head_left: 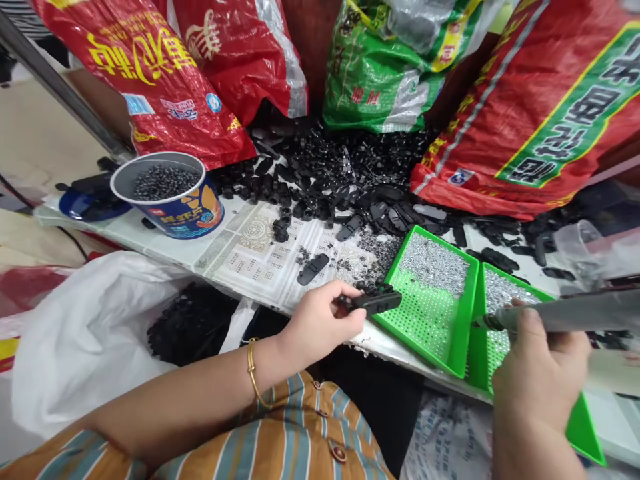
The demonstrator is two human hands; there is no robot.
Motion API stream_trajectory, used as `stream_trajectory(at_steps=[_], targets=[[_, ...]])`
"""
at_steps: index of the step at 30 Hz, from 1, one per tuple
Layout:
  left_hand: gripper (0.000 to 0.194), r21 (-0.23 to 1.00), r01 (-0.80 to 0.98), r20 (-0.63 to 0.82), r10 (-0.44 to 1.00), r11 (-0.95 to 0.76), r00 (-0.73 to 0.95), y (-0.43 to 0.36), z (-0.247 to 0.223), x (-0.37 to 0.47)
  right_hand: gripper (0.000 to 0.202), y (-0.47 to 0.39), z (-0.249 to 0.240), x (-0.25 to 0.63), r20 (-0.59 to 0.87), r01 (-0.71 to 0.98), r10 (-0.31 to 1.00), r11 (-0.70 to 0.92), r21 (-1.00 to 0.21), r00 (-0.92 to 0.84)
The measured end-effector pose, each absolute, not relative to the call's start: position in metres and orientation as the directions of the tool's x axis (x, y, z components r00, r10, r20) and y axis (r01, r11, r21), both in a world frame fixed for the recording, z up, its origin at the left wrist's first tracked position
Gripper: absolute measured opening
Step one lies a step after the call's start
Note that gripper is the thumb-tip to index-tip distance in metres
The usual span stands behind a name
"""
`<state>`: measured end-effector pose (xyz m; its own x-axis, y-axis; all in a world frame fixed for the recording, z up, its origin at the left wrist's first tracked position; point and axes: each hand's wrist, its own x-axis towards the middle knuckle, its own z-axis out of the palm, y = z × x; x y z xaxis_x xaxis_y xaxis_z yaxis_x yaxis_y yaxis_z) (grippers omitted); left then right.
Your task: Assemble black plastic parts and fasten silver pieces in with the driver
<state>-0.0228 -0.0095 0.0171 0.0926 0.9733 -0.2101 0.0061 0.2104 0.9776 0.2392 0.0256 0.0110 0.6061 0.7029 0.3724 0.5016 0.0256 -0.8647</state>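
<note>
My left hand (323,317) pinches a small black plastic part (380,300) between thumb and fingers, just above the table's front edge. Wrapped round a grey electric screwdriver (580,312) is my right hand (543,373); the tool's tip points left, over the green trays. The left green tray (461,353) holds many small silvery screws (433,263) toward its far end. A second green tray (583,427), partly hidden by my right hand, holds more screws. A flat black plastic piece (313,269) lies on the table near my left hand.
Heaped black plastic parts (350,163) cover the table's back. Behind them stand red bags (165,87) (520,120) and a green bag (375,80). A blue tub (187,217) of tiny dark pieces stands left. Below is a white sack (85,327) beside more black parts (187,327).
</note>
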Motion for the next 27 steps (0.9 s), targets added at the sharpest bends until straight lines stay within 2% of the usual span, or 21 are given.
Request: stream_trajectory(at_steps=[4, 5, 7, 9, 11, 13, 15, 18, 20, 22, 24, 27], targets=[[0.026, 0.844, -0.319, -0.382, 0.901, 0.431, 0.206, -0.008, 0.013, -0.025, 0.050, 0.005, 0.022, 0.216, 0.591, 0.604, 0.496, 0.157, -0.781, 0.636], [0.026, 0.811, -0.364, -0.407, 0.888, 0.458, 0.213, -0.008, 0.012, -0.024, 0.047, -0.001, 0.026, 0.206, 0.560, 0.572, 0.533, 0.164, -0.804, 0.635], [0.027, 0.764, -0.421, -0.434, 0.872, 0.490, 0.228, -0.010, 0.009, -0.021, 0.040, -0.008, 0.029, 0.186, 0.299, 0.398, 0.792, 0.077, -0.914, 0.532], [0.028, 0.745, -0.443, -0.422, 0.866, 0.499, 0.266, -0.013, 0.005, -0.019, 0.044, -0.008, 0.026, 0.172, 0.007, 0.223, 0.952, -0.064, -0.973, 0.306], [0.031, 0.745, -0.430, -0.384, 0.855, 0.510, 0.348, -0.013, 0.002, -0.021, 0.046, -0.002, 0.019, 0.163, -0.186, 0.145, 0.972, -0.207, -0.968, 0.143], [0.033, 0.749, -0.399, -0.362, 0.831, 0.528, 0.422, -0.011, 0.000, -0.028, 0.043, 0.010, 0.011, 0.156, -0.265, 0.145, 0.962, -0.272, -0.951, 0.065], [0.032, 0.717, -0.410, -0.380, 0.809, 0.564, 0.448, -0.007, 0.002, -0.041, 0.037, 0.022, 0.009, 0.147, -0.243, 0.190, 0.969, -0.230, -0.955, -0.048], [0.032, 0.633, -0.436, -0.368, 0.744, 0.639, 0.557, -0.004, 0.007, -0.062, 0.030, 0.038, 0.018, 0.126, -0.157, 0.306, 0.929, -0.050, -0.951, -0.335], [0.031, 0.602, -0.441, -0.341, 0.713, 0.666, 0.612, -0.003, 0.009, -0.076, 0.029, 0.051, 0.024, 0.109, -0.116, 0.402, 0.891, 0.079, -0.912, -0.439], [0.026, 0.593, -0.483, -0.385, 0.754, 0.644, 0.533, -0.005, 0.007, -0.090, 0.029, 0.067, 0.027, 0.090, -0.032, 0.523, 0.911, 0.206, -0.827, -0.411], [0.022, 0.600, -0.544, -0.463, 0.809, 0.586, 0.362, -0.008, 0.003, -0.104, 0.027, 0.084, 0.023, 0.067, 0.103, 0.632, 0.917, 0.344, -0.695, -0.385], [0.021, 0.598, -0.652, -0.489, 0.857, 0.466, 0.164, -0.011, 0.000, -0.125, 0.021, 0.105, 0.011, 0.025, 0.220, 0.639, 0.815, 0.562, -0.525, -0.536]])
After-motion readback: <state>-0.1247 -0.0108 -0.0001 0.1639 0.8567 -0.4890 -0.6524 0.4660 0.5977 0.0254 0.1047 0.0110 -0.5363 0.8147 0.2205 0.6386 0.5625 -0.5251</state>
